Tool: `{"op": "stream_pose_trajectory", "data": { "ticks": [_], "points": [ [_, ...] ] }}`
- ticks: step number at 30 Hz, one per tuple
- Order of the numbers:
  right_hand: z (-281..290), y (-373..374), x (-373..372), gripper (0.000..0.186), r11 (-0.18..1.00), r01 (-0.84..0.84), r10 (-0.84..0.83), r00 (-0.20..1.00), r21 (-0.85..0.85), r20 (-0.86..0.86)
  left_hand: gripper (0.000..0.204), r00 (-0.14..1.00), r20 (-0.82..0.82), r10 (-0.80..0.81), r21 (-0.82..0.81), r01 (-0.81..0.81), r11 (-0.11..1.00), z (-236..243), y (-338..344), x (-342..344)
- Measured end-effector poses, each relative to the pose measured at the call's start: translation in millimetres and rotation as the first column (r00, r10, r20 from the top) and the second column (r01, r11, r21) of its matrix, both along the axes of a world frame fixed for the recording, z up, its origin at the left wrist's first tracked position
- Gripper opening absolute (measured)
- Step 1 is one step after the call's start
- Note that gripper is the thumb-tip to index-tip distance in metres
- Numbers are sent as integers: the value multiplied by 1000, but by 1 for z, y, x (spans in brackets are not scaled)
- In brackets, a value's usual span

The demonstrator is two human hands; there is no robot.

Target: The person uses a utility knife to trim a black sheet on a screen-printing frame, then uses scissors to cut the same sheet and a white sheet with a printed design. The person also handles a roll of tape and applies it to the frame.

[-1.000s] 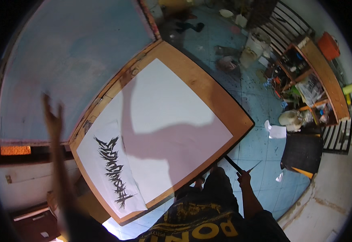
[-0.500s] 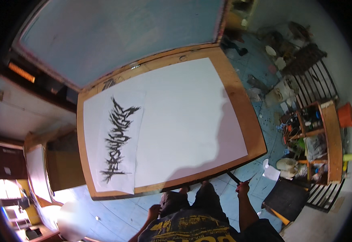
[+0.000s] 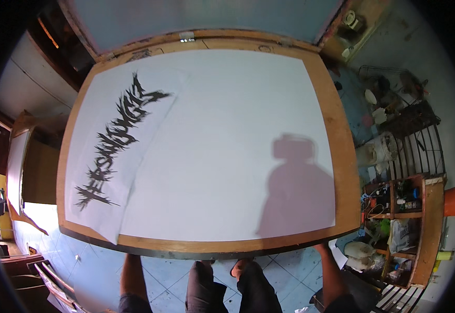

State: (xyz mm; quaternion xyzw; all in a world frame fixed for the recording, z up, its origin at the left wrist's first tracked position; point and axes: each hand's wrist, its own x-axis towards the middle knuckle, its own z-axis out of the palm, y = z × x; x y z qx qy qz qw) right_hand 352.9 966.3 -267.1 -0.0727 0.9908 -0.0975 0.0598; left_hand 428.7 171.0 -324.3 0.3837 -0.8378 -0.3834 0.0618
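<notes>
A wide wooden board (image 3: 344, 172) lies in front of me, with a large white sheet (image 3: 227, 141) spread over most of it. On the left part of the sheet, a narrower translucent sheet (image 3: 149, 112) with jagged black lettering (image 3: 118, 133) lies at a slant. Its lower corner hangs slightly over the board's near edge. My left forearm (image 3: 133, 279) reaches to that near edge at the left, and the hand is hidden under it. At the right, my right hand (image 3: 322, 248) meets the edge near the corner; its fingers are out of sight beneath the board.
A framed blue-grey screen (image 3: 211, 18) stands raised on hinges along the far edge. To the right is a wooden shelf (image 3: 432, 229) crowded with bottles and bags, beside an orange bucket (image 3: 452, 201). A brown box (image 3: 44, 175) stands at the left. My shadow falls on the sheet.
My view has turned and come closer to the board. Both hands have moved to the near edge. The slim dark-handled tool seen earlier in my right hand no longer shows.
</notes>
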Motion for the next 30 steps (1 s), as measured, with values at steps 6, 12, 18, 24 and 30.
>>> {"op": "stream_pose_trajectory", "data": {
  "ticks": [6, 12, 18, 24, 30],
  "points": [
    [-23, -2, -48, 19, 991, 0, -5, 999, 135, 34, 52, 987, -87, 132, -104, -141, 984, -9, -60, 18],
    [-28, -1, -58, 21, 979, 2, -13, 999, 205, 51, 53, 975, -135, 178, -123, -195, 973, -28, -88, 29],
    [-25, -2, -60, 22, 969, 3, -26, 996, 245, 88, 54, 971, -146, 190, -106, -207, 973, -49, -98, 26],
    [-20, -3, -59, 24, 960, 3, -39, 992, 281, 123, 55, 970, -149, 192, -101, -208, 973, -64, -105, 19],
    [-28, -3, -47, 26, 949, 5, -53, 988, 314, 147, 56, 969, -166, 182, -108, -201, 974, -78, -111, 16]
  ]
}}
